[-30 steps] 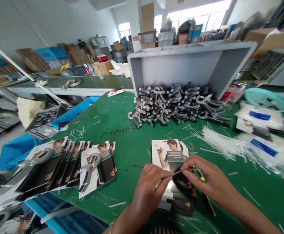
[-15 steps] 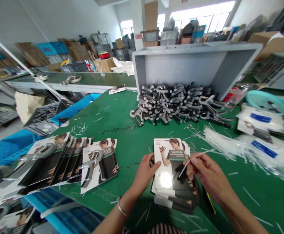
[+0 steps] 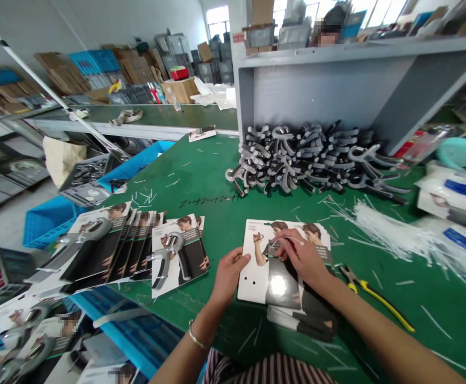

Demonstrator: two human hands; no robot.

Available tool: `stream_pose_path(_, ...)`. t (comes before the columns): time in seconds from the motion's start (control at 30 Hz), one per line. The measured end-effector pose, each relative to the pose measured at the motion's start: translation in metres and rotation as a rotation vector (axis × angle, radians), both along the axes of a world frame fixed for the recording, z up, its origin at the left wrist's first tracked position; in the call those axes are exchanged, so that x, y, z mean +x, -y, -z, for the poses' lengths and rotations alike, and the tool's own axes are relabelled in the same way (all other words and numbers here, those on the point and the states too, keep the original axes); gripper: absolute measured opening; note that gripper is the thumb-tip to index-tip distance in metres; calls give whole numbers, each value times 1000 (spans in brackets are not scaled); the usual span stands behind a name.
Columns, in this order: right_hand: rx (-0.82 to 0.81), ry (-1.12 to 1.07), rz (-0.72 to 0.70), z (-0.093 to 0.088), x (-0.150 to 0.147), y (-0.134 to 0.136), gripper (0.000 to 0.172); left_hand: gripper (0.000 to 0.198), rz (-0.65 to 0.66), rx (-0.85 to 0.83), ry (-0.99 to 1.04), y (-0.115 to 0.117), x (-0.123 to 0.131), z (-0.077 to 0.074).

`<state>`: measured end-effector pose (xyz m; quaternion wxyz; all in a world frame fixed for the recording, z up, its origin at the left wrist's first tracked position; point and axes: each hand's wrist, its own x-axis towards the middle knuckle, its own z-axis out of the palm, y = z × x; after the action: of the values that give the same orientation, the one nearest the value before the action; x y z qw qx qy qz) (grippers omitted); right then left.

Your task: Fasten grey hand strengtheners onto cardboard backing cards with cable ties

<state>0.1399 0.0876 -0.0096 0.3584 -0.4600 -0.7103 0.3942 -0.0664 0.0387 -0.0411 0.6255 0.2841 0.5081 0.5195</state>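
Note:
In front of me lies a stack of printed backing cards point(image 3: 316, 242), and the top card point(image 3: 252, 292) is shifted to its left. My left hand point(image 3: 229, 274) pinches that top card's left edge between thumb and fingers. Over the card's upper part, my right hand point(image 3: 302, 261) is closed on a thin white zip tie point(image 3: 297, 240); its fingertips are partly hidden. Two punched holes show at the card's lower left. Left of my hands, a hand grip strengthener point(image 3: 172, 256) sits on another card, beside a fanned row of cards point(image 3: 126, 256) bearing another grip strengthener point(image 3: 92, 237).
Beyond the cards, many grip strengtheners point(image 3: 297, 160) spill from a tipped grey crate point(image 3: 316, 90). Loose zip ties point(image 3: 393, 229) lie at right. Yellow-handled pliers point(image 3: 380, 298) rest by my right forearm. Blue crates point(image 3: 48, 224) stand off the table's left side. A person point(image 3: 331, 26) is behind the crate.
My right hand has moved left over the top card with the zip tie. That card has slid left off the stack with my left hand at its edge. The pliers have come into fuller view.

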Motion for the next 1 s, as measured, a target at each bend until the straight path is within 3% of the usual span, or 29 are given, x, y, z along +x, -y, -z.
stream_pose_path(0.17,141,130,-63,14,5,6,20,37,-67,4,222,-3,-3,16)
stream_pose_path(0.37,331,325,-175,4,0,6,21,44,121,-196,188,1,15,23)
stream_pose_path(0.6,166,142,-242,-3,6,0,16,51,120,-7,-22,-2,23,22)
stream_pose_path(0.77,166,67,-276,-3,12,0,16,58,114,145,-110,-1,20,14)
stream_pose_path(0.87,196,111,-291,-2,11,1,14,61,128,108,-132,3,24,15)
stream_pose_path(1.0,182,82,-293,-4,13,2,15,47,196,26,-162,-2,29,10)
